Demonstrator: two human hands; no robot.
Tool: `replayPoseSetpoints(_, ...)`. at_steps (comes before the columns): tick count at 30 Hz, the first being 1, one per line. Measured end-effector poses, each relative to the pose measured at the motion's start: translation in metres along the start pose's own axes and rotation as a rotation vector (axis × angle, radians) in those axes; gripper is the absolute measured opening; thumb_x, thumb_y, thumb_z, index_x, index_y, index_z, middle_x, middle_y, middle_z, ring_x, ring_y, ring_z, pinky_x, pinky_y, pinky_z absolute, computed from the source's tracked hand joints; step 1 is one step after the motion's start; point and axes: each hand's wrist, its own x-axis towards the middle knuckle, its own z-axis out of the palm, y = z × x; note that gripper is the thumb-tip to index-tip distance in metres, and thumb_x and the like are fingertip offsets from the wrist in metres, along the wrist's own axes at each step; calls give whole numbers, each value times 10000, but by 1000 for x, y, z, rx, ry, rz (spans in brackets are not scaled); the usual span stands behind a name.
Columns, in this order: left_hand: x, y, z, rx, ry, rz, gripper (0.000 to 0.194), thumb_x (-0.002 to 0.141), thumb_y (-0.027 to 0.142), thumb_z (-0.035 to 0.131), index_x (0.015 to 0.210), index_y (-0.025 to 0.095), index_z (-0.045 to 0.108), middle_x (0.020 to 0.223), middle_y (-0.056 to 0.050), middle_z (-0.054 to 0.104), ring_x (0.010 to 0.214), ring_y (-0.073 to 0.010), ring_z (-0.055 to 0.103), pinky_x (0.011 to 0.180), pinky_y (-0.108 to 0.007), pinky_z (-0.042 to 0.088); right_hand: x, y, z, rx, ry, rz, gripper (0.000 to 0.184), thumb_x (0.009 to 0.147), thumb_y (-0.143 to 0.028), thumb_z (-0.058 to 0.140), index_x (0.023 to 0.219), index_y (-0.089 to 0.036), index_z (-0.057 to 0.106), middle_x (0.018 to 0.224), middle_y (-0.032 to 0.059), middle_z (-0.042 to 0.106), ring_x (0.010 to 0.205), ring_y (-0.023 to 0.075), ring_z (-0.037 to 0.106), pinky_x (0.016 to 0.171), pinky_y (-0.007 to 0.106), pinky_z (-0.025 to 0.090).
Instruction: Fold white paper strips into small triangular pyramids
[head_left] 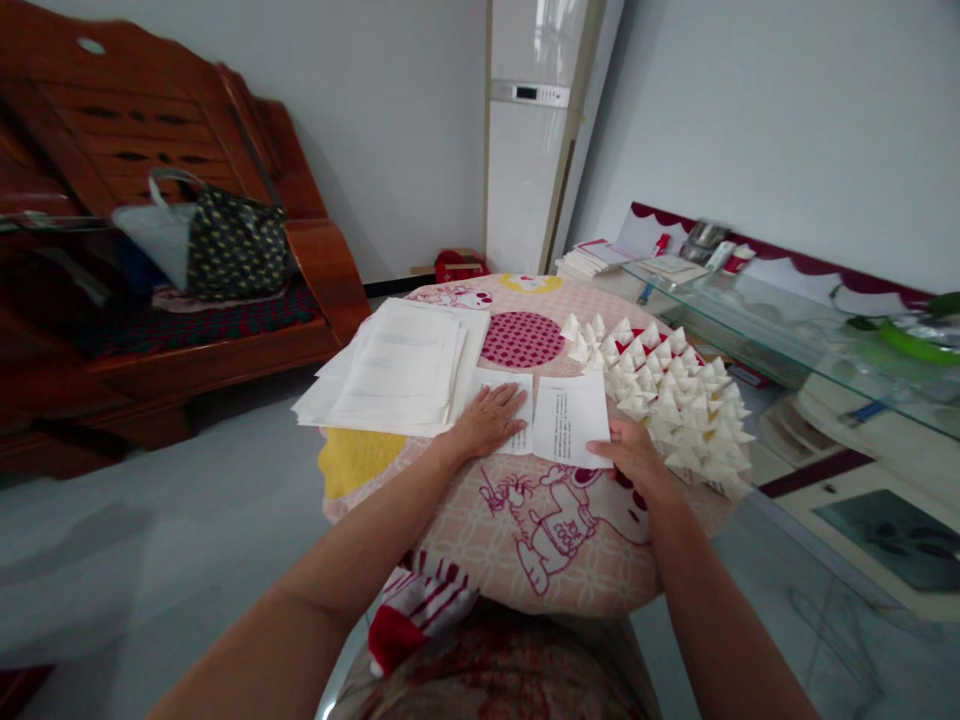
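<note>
Two half sheets of printed paper lie side by side on the cloth-covered round table (465,510), with a narrow gap between them. My left hand (491,418) rests flat, fingers spread, on the left piece of paper (517,443). The right piece of paper (571,415) is pinched at its lower right corner by my right hand (626,455), thumb on top. Beyond my left hand sits a stack of white paper sheets (397,365). Many folded paper pieces with pointed tips (660,385) stand in rows past my right hand.
A glass-topped cabinet (780,320) with cups and other items runs along the right wall. At the left is a wooden bench (315,270) with a dark patterned bag (232,245). A tall white air conditioner (525,170) stands in the back corner.
</note>
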Motion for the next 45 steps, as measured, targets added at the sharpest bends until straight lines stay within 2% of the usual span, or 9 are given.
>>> replayPoseSetpoints(8, 1, -2, 3, -21, 10, 2, 581, 1052, 443, 349, 1553, 151, 362, 1639, -174, 349, 1533, -277, 313, 1255, -510, 233, -2, 2, -1, 54, 6, 2, 370, 645, -290, 738, 983, -139, 763, 747, 73, 773, 445, 152, 584, 336, 223, 385)
replayPoseSetpoints(15, 1, -1, 1, -36, 24, 5, 570, 1051, 448, 360, 1550, 172, 372, 1635, -171, 356, 1526, -280, 328, 1246, -518, 249, -3, -3, 0, 104, 27, 45, 337, 576, -261, 742, 893, -148, 746, 718, 64, 765, 463, 175, 603, 325, 235, 401)
replayPoseSetpoints(23, 2, 2, -3, -64, -23, -24, 594, 1049, 436, 357, 1565, 141, 339, 1656, -176, 309, 1543, -272, 287, 1264, -505, 193, -7, -13, -2, 173, 18, 62, 325, 534, -265, 759, 838, -155, 728, 661, 58, 738, 459, 177, 588, 327, 243, 395)
replayPoseSetpoints(26, -1, 5, -11, -98, -71, -11, 706, 1006, 527, 440, 1578, 137, 307, 1667, -197, 266, 1556, -295, 245, 1268, -517, 156, -11, -16, -2, 187, 22, 63, 347, 535, -283, 762, 852, -146, 728, 655, 58, 735, 459, 176, 582, 334, 250, 401)
replayPoseSetpoints(30, -8, 6, -26, -174, -257, 161, 1041, 812, 699, 649, 1614, 202, 211, 1687, -207, 170, 1569, -386, 146, 1236, -648, 96, -12, -15, -3, 211, 2, 53, 392, 562, -306, 760, 914, -134, 737, 732, 77, 762, 486, 177, 599, 347, 247, 403)
replayPoseSetpoints(33, -13, 3, -36, -192, -323, 214, 1026, 793, 600, 717, 1608, 224, 220, 1694, -191, 140, 1571, -396, 121, 1234, -652, 94, -10, -12, -3, 219, 16, 78, 399, 563, -312, 770, 918, -136, 730, 732, 72, 760, 493, 180, 604, 344, 246, 405)
replayPoseSetpoints(39, -25, 3, -40, -165, -307, 210, 891, 817, 302, 669, 1589, 170, 246, 1688, -187, 190, 1566, -354, 177, 1262, -554, 165, -8, -8, -3, 223, 34, 85, 420, 543, -330, 793, 908, -135, 719, 693, 63, 742, 467, 171, 579, 329, 247, 392)
replayPoseSetpoints(42, -27, 9, -34, -115, -243, 178, 767, 845, 185, 570, 1566, 142, 311, 1665, -184, 272, 1558, -320, 228, 1256, -523, 217, -9, -9, -2, 230, 29, 80, 388, 555, -329, 785, 891, -145, 718, 672, 57, 731, 464, 165, 573, 338, 244, 395)
replayPoseSetpoints(45, -23, 11, -27, -89, -117, 83, 651, 854, 44, 449, 1500, 119, 441, 1582, -178, 443, 1500, -283, 377, 1233, -497, 296, -10, -10, -2, 227, 27, 74, 375, 569, -324, 784, 895, -149, 722, 697, 65, 739, 480, 169, 582, 346, 244, 390)
